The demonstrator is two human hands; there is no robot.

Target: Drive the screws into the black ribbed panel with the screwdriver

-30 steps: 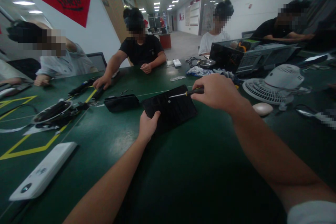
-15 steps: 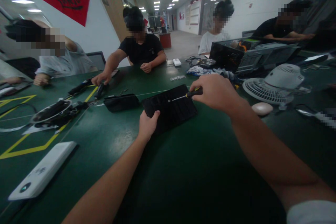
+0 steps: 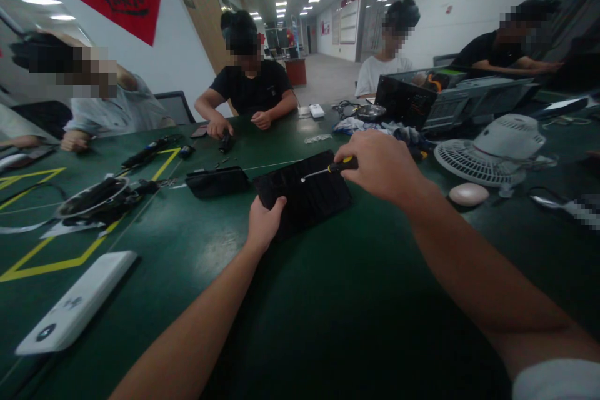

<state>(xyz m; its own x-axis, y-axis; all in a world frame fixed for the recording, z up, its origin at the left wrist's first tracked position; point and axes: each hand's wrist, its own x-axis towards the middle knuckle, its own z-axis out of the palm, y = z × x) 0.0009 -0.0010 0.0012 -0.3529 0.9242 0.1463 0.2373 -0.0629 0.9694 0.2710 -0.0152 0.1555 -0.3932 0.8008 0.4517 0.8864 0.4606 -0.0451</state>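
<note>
My left hand point(image 3: 265, 220) is closed on the near left corner of a flat black case point(image 3: 323, 197), thumb on top. Dark bands run across the case, which looks like a fold-out pouch. In my right hand point(image 3: 379, 165) is a screwdriver point(image 3: 344, 165) with a black and yellow handle. Its thin metal shaft points left over the case. The tip is at a small shiny silver spot point(image 3: 303, 180); whether it touches cannot be made out. Left of the case lies a closed black pouch point(image 3: 217, 182).
A white power-bank-like block point(image 3: 77, 303) lies at the near left, with cables and black gear point(image 3: 94, 197) beyond it. To the right are a white fan point(image 3: 497, 147), a pale mouse point(image 3: 469, 194) and an open computer case point(image 3: 450, 100). Several people sit around the green table point(image 3: 300, 325).
The screwdriver's handle has shifted slightly left, with the tip still at the silver spot. Across the table, a co-worker's hand has moved right with a black object. My left hand stays put.
</note>
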